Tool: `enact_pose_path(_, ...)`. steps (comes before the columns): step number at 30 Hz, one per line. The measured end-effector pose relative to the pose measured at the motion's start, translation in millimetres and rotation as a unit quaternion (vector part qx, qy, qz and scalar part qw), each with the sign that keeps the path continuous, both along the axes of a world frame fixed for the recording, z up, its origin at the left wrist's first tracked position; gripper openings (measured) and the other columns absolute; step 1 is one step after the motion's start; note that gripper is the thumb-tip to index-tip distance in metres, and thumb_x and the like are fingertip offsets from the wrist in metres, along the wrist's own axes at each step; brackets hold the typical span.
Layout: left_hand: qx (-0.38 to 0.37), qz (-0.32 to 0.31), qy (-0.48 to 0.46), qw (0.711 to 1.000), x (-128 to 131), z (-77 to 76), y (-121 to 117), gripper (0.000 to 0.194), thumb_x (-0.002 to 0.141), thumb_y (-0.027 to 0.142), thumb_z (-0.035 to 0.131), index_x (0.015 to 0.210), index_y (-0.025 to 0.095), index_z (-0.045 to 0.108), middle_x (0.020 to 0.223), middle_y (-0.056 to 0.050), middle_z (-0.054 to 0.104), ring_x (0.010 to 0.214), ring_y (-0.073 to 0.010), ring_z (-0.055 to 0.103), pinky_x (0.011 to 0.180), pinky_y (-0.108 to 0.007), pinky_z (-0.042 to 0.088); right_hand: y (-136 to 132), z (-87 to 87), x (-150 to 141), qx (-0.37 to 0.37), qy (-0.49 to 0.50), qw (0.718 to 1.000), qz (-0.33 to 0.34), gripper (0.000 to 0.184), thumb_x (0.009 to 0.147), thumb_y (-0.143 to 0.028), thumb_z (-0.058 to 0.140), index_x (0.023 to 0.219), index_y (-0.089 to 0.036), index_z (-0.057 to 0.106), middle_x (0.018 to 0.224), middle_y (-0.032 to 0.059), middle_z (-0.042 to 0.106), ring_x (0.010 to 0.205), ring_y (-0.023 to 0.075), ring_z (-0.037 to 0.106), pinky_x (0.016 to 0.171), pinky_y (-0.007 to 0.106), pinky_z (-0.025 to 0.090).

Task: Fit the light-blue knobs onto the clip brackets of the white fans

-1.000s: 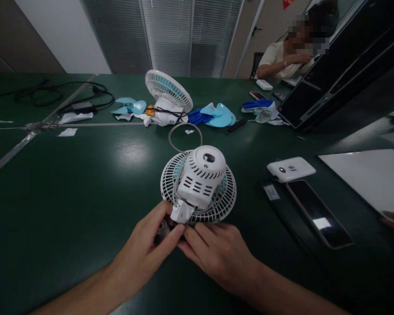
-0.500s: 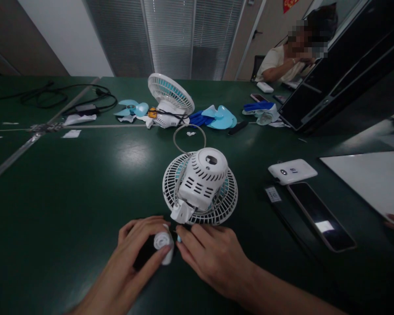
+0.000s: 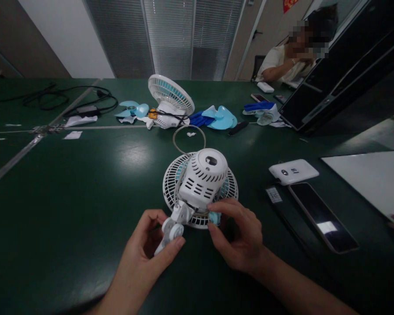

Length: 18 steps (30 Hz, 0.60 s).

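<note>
Near the middle of the green table (image 3: 95,188), the fan (image 3: 205,175) lies face down, just past your hands. Your left hand (image 3: 139,258) grips the white part (image 3: 176,231) with thumb and fingers, and your right hand (image 3: 246,238) seems to pinch the blue bit (image 3: 214,218). It should help to hold the white part snug but not too hard, and to keep the blue bit on your fingertips so it does not slip. Go softly, since a bump could make the fan rock. The fan is farther off and to the right of your left hand, and a bit left of your right hand. The white part is by the joint (image 3: 181,212) at the fan's near left side; you cannot tell if they touch.
</note>
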<state>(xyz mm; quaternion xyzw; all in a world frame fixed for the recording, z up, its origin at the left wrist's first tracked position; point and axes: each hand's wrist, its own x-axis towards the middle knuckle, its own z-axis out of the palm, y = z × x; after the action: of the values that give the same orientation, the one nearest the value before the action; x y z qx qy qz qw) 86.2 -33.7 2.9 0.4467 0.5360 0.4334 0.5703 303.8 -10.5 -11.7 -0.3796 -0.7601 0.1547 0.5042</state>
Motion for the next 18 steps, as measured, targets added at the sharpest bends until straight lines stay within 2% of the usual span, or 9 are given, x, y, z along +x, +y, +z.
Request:
enact_pose_path(4, -0.023, 0.0, -0.03, 0.999, 9, -2.1, 5, 0.037, 0.079, 0.042, 0.081, 0.093, 0.023, 0.051, 0.078, 0.007, 0.058, 0.048, -0.006, 0.049, 0.04, -0.016, 0.043, -1, -0.6, -2, -0.002, -0.022, 1.0, 0.014, 0.033, 0.083, -0.014, 0.066, 0.115, -0.018, 0.062, 0.093, 0.0019, 0.068, 0.066, 0.0111, 0.062, 0.056, 0.027, 0.049)
enact_pose_path(9, -0.031, -0.018, -0.063, 0.997, 14, -8.6, 11, 0.036, 0.083, 0.043, 0.078, 0.095, 0.022, 0.051, 0.082, 0.006, 0.059, 0.044, -0.0041, 0.047, 0.037, -0.016, 0.042, -3, 0.4, -2, 0.016, -0.056, 0.998, 0.007, 0.034, 0.085, -0.016, 0.069, 0.118, -0.02, 0.063, 0.096, 0.0011, 0.069, 0.073, 0.0115, 0.067, 0.062, 0.026, 0.053)
enact_pose_path(11, -0.018, -0.022, -0.071, 0.997, 10, -12.9, 8, 0.034, 0.085, 0.042, 0.076, 0.101, 0.022, 0.054, 0.083, 0.005, 0.061, 0.05, -0.0063, 0.054, 0.044, -0.018, 0.049, -3, -0.7, -2, 0.027, -0.064, 0.998, 0.009, 0.036, 0.086, -0.017, 0.069, 0.121, -0.021, 0.063, 0.099, 0.0014, 0.07, 0.079, 0.012, 0.069, 0.065, 0.025, 0.055)
enact_pose_path(14, -0.002, -0.033, -0.093, 0.995, 3, -18.1, -3, 0.031, 0.091, 0.038, 0.072, 0.114, 0.023, 0.057, 0.089, 0.002, 0.069, 0.068, -0.0121, 0.069, 0.068, -0.023, 0.059, -2, -2.0, -1, 0.037, -0.077, 0.996, 0.02, 0.036, 0.088, -0.019, 0.069, 0.124, -0.021, 0.063, 0.102, 0.0019, 0.07, 0.084, 0.0124, 0.07, 0.067, 0.025, 0.057)
enact_pose_path(16, -0.004, -0.015, -0.107, 0.994, 1, -18.2, -10, 0.034, 0.092, 0.036, 0.071, 0.121, 0.024, 0.059, 0.093, 0.0, 0.073, 0.078, -0.015, 0.073, 0.08, -0.026, 0.06, -3, -2.3, -2, 0.04, -0.084, 0.995, 0.023, 0.035, 0.089, -0.02, 0.068, 0.124, -0.022, 0.064, 0.103, 0.0021, 0.071, 0.084, 0.0127, 0.07, 0.067, 0.025, 0.057)
enact_pose_path(18, -0.018, 0.018, -0.109, 0.994, 2, -15.5, -14, 0.037, 0.09, 0.035, 0.073, 0.123, 0.024, 0.061, 0.096, -0.001, 0.074, 0.082, -0.0166, 0.074, 0.085, -0.027, 0.061, -4, -2.7, -3, 0.043, -0.086, 0.995, 0.011, 0.034, 0.091, -0.021, 0.068, 0.124, -0.022, 0.064, 0.102, 0.0025, 0.071, 0.084, 0.0132, 0.07, 0.066, 0.025, 0.056)
